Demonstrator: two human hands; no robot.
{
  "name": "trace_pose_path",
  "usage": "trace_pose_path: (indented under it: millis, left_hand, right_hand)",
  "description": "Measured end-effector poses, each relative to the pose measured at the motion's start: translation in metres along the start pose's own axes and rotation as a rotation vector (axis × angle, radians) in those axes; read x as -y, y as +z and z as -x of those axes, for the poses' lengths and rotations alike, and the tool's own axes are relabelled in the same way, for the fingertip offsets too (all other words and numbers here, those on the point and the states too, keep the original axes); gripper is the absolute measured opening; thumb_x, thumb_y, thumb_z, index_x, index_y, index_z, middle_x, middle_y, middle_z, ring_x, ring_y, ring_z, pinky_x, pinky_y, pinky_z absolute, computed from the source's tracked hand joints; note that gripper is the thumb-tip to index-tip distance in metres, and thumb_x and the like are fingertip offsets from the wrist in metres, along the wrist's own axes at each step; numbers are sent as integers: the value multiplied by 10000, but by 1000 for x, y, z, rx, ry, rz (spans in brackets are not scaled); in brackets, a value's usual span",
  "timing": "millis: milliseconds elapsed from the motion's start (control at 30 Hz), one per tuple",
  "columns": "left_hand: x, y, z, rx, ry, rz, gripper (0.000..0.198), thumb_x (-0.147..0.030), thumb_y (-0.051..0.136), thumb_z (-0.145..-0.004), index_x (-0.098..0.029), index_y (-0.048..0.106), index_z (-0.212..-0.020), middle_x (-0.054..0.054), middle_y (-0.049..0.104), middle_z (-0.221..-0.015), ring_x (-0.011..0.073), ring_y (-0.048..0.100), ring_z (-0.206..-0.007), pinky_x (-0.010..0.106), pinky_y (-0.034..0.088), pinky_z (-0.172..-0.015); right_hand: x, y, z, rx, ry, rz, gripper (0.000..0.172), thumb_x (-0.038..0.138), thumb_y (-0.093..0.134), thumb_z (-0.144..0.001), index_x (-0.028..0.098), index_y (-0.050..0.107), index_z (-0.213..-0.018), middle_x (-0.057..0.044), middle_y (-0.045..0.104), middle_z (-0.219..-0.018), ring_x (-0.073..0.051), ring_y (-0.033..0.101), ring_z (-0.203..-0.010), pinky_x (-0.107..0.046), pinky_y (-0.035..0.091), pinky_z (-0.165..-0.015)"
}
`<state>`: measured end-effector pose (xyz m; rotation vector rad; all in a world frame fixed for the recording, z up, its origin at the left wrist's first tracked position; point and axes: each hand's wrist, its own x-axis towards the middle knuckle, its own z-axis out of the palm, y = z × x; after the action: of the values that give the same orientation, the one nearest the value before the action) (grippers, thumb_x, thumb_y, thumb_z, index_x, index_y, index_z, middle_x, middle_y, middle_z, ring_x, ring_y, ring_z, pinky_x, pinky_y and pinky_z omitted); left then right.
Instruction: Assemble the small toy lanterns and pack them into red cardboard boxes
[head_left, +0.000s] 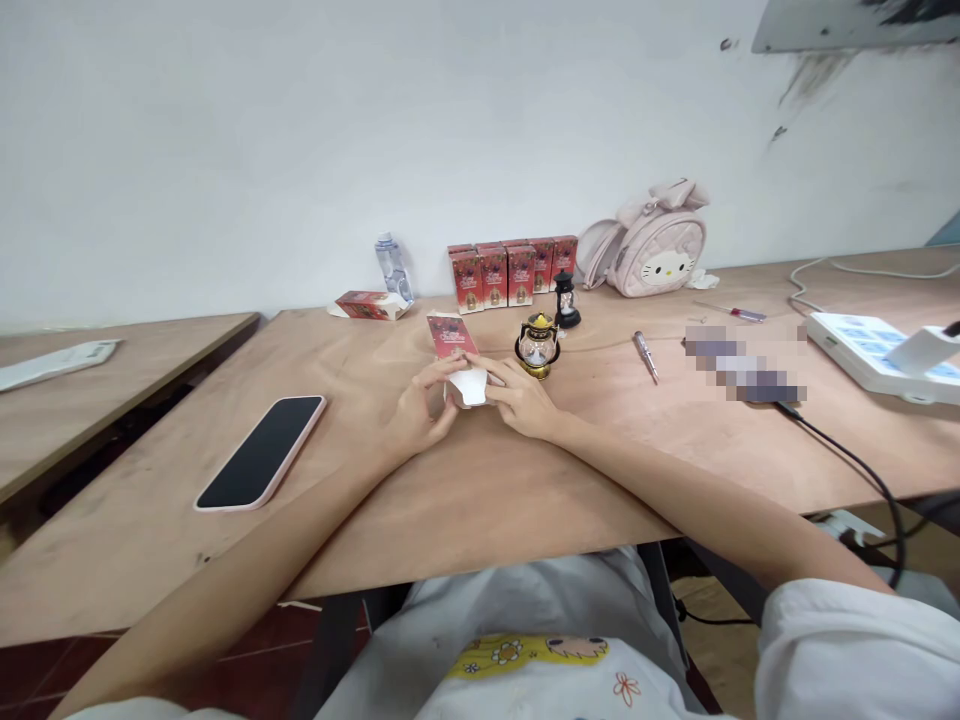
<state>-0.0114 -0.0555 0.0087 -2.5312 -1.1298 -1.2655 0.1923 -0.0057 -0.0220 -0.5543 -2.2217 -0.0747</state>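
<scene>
Both my hands meet on a small red carton (452,338) lying on the wooden table (480,480). Its white open end flaps (469,385) point toward me. My left hand (422,410) grips the flaps from the left with bent fingers. From the right, my right hand (520,396) presses its fingers on the same flaps. A small gold lantern (537,346) stands just right of the carton, close to my right hand. A smaller black lantern (566,299) stands behind it.
Several red cartons (510,272) stand in a row by the wall, one more (367,304) lies flat beside a plastic bottle (393,266). A phone (262,451) lies left, a screwdriver (646,355), pink bag (652,250), power strip (870,350) and cable (847,450) right.
</scene>
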Motion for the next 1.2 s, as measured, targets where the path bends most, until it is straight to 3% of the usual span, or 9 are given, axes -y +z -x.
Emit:
trace_pose_path:
  millis: [133,233,300,433,600,800,1067,1200]
  left_hand:
    - [0,2,0,-26,71,51,418,-176,472,-866,-239,351,-1261,107,590,-1280,222,548,-1238,465,469,-1043]
    - [4,5,2,-30,34,96,417,-192,449,-886,-223,344,-1289,122,568,-1294,218,546,-1241,449,486,-1036]
    - [7,8,3,-49,37,106,409,-197,450,-888,-212,353,-1285,127,573,-1280,224,552,-1234,452,499,-1024]
    - [7,8,2,-54,106,63,411,-174,470,-882,-203,365,-1278,130,598,-1238,223,587,-1187,426,532,-981]
    - [-1,1,-2,-28,169,-18,403,-156,495,-867,-204,389,-1253,116,626,-1207,219,612,-1144,409,545,-958]
    - [5,3,-2,9,266,-62,133,-66,461,-848,-178,522,-884,127,617,-1193,227,566,-1202,403,527,-966]
    - [14,9,-3,78,358,-101,260,12,421,-797,-166,608,-823,132,547,-1259,238,482,-1271,464,479,-1008]
    - [15,10,-1,149,363,-155,286,10,442,-772,-184,641,-838,123,519,-1311,264,457,-1292,527,456,-1013]
  right_hand:
    - [3,-5,-1,-1,-65,-45,136,216,523,-852,169,629,-923,-109,542,-1365,-280,455,-1116,-483,476,-943]
    - [1,-5,-2,46,-65,-121,401,352,605,-840,143,555,-1178,-136,497,-1405,-285,458,-1115,-492,472,-947]
    - [-2,-2,-3,39,-42,-145,445,340,586,-861,157,515,-1261,-127,527,-1377,-270,484,-1090,-482,476,-940]
    - [-5,3,-2,-54,20,-143,324,299,557,-886,195,587,-1192,-96,625,-1261,-254,537,-1051,-463,485,-918]
    - [-3,2,-2,-107,50,-183,297,253,527,-884,202,622,-1160,-89,654,-1216,-245,553,-1027,-452,493,-902]
    - [-9,3,-1,-78,32,-216,467,41,394,-805,228,626,-1165,-59,648,-1237,-233,557,-1036,-450,496,-899]
    - [-14,4,-1,-17,60,-252,496,-53,367,-640,201,661,-948,-53,627,-1280,-228,554,-1024,-427,497,-872]
    - [-14,5,-1,-16,76,-270,532,-58,369,-596,201,655,-962,-55,632,-1275,-227,567,-1023,-418,499,-873]
